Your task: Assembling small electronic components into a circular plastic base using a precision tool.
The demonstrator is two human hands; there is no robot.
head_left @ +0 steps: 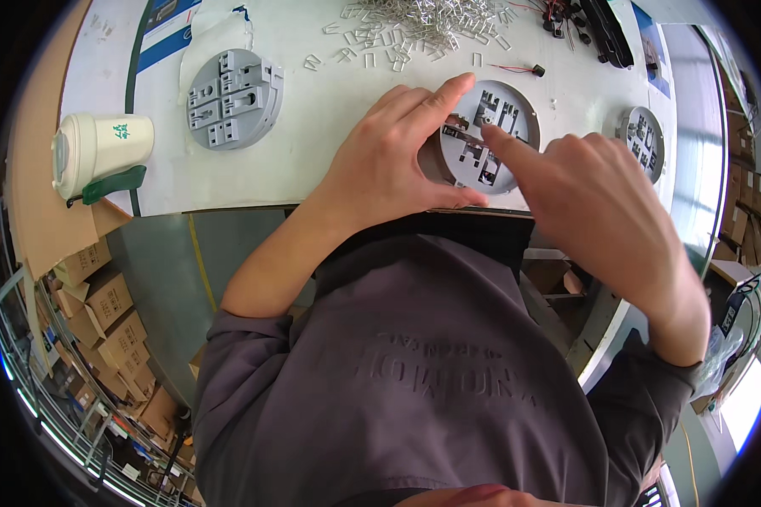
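Note:
A round grey plastic base (492, 139) with slotted blocks lies near the front edge of the white table (313, 127). My left hand (393, 156) curls around its left side, with the thumb along its lower rim and the index finger over its top. My right hand (588, 203) comes in from the right, and its index fingertip presses into the middle of the base. Whether a small metal part sits under that fingertip, I cannot tell.
A second grey round base (232, 99) lies at the left and a third (643, 139) at the right. A heap of small metal clips (414, 29) is at the back, beside black-and-red wired parts (579, 21). A white lidded cup (97, 152) stands far left. Cardboard boxes (101, 313) sit below.

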